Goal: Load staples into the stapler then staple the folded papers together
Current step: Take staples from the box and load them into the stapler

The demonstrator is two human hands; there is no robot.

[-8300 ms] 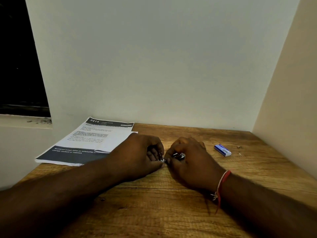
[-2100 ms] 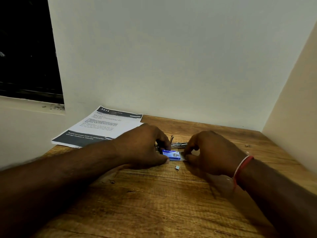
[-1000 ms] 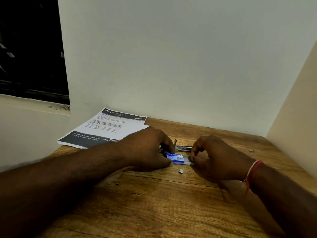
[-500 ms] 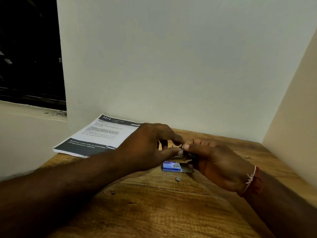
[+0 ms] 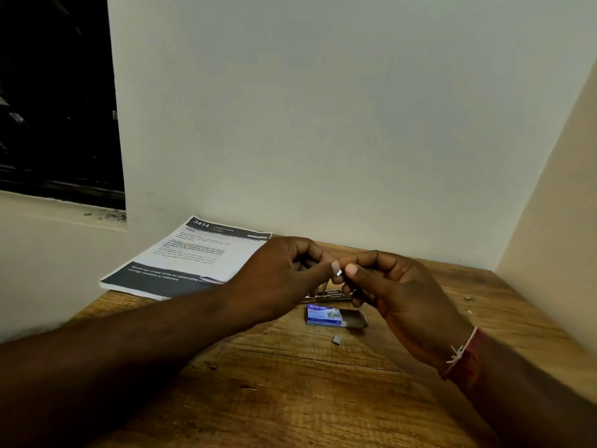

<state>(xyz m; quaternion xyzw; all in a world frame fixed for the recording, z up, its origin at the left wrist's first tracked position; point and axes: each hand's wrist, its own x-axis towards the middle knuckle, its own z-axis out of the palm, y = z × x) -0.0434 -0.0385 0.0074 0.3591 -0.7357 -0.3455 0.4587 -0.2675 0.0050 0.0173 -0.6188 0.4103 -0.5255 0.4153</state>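
Observation:
My left hand [image 5: 284, 273] and my right hand [image 5: 397, 286] meet above the table, thumbs and fingertips pinching a small shiny strip of staples [image 5: 339, 272] between them. Below them the metal stapler [image 5: 326, 295] lies on the wood, mostly hidden by my hands. A blue staple box [image 5: 324, 315] lies in front of it with its inner tray [image 5: 353, 318] slid out to the right. A small loose piece of staples [image 5: 337, 340] rests just in front of the box. The printed papers [image 5: 190, 257] lie at the back left, overhanging the table edge.
The wooden table [image 5: 307, 389] sits in a corner, with a white wall behind and a cream wall on the right. A dark window opening [image 5: 55, 101] is at the left. Tiny metal bits [image 5: 467, 298] lie near the right wall.
Both hands have lifted off the staple box and come together higher up, pinching a strip of staples. The box now lies alone on the table with its tray open.

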